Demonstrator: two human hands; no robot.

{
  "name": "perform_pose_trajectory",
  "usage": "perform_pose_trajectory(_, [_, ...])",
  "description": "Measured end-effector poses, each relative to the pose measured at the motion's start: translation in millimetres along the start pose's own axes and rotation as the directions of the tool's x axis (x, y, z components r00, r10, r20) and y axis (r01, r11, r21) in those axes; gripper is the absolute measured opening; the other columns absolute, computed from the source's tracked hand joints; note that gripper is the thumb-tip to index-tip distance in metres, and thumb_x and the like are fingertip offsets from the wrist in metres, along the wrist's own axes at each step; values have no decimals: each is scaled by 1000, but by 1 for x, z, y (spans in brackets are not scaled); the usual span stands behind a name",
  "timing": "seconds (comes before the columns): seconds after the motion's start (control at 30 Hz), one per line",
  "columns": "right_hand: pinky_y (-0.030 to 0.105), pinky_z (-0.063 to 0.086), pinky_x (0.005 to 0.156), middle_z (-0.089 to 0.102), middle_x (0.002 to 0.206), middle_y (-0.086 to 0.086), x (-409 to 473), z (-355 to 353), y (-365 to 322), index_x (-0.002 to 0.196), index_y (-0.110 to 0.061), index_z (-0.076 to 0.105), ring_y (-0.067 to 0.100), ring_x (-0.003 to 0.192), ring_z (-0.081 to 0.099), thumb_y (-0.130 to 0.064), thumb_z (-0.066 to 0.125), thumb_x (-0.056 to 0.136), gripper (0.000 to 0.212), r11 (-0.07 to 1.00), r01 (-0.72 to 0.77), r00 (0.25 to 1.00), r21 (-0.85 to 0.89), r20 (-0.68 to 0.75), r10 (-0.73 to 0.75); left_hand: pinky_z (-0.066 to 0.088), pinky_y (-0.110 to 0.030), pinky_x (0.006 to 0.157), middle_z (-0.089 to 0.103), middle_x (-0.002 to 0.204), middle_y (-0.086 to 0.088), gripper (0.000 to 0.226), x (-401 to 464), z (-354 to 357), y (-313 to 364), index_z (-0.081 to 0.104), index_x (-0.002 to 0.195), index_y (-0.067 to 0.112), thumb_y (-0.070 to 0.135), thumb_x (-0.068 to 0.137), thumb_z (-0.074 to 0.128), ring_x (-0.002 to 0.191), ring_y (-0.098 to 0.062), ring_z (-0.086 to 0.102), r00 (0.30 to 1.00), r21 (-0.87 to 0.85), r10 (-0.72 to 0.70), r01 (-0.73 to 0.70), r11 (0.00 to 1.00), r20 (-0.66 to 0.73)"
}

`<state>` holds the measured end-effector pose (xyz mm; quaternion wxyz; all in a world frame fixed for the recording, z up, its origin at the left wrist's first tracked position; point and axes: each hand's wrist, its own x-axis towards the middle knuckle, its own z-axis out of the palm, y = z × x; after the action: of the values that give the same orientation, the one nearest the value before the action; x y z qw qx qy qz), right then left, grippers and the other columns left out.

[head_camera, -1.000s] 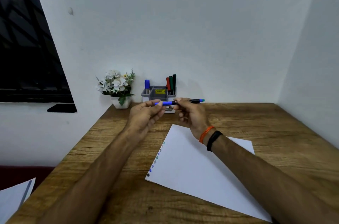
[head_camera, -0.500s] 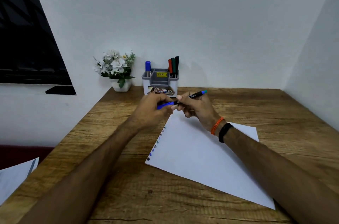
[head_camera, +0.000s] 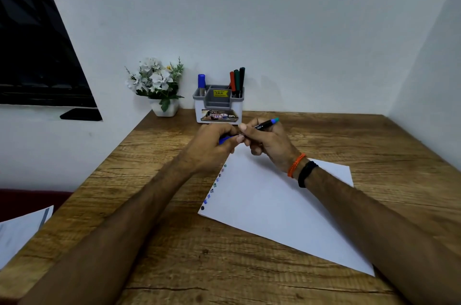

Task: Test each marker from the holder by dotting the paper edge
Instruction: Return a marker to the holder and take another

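A wood-grain desk (head_camera: 249,267) fills the foreground, its planks dark-streaked and knotted, with both bare forearms reaching in from the near edge. At the near left, a sheet (head_camera: 17,232) with a grey stripe hangs off the desk's corner. A white paper (head_camera: 274,207) lies skewed on the desk, one corner toward the near left, and a row of dots (head_camera: 214,187) in blue, green and dark ink runs along its left edge. Above the paper's far corner the two hands meet. The left hand (head_camera: 212,145) is curled tight around a blue cap (head_camera: 224,140), of which only a short part shows. The right hand (head_camera: 269,145), with an orange band (head_camera: 295,164) and a black band (head_camera: 306,173) at the wrist, pinches a black marker (head_camera: 264,125) whose teal end points up and to the right; the tip end is hidden between the fingers. Beyond the hands, against the wall, stands a grey-and-white holder (head_camera: 218,107) with a yellow label; a blue marker (head_camera: 201,81) stands in its left compartment, and red, green and black markers (head_camera: 237,80) stand in its right. Left of it sits a white pot (head_camera: 164,108) of white flowers. Plain pale walls meet in a corner at the far right, and a dark window (head_camera: 32,42) takes the left wall.
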<state>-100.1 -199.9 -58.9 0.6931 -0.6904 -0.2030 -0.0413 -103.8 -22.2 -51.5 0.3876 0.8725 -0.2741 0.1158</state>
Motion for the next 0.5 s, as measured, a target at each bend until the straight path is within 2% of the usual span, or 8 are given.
perform_pose_trajectory(0.07, [22,33,42,57,64,13,0,1,1,75,-3,63,19,49,42,-20,67,89,22,1000,-4,1000,12,13,4,48,-26,61,68,81,3,15,-1,2,-2,70,93,22,29,96,57,72,-12,61,1000,14,4,-4,1000,2])
perform_pose_trajectory(0.2, [20,30,42,54,63,12,0,0,0,74,1,62,13,45,39,-16,65,91,24,998,-37,999,48,32,35,44,-21,58,66,79,6,19,-4,2,3,71,98,19,27,98,53,70,-10,58,997,67,81,-79,995,-16])
perform_pose_trajectory(0.3, [20,29,42,53,63,11,0,-1,-1,72,0,62,12,43,38,-15,63,92,25,996,-44,998,75,46,40,47,-27,56,65,76,6,19,-4,2,5,70,95,20,27,98,53,67,-13,58,993,84,112,-108,991,-39])
perform_pose_trajectory(0.5, [19,28,42,52,60,10,1,0,-3,67,-2,61,8,38,35,-10,61,93,27,987,-59,997,148,50,52,52,-37,57,67,76,5,22,-3,4,4,71,99,24,36,96,52,65,-15,59,995,60,84,-81,995,-47])
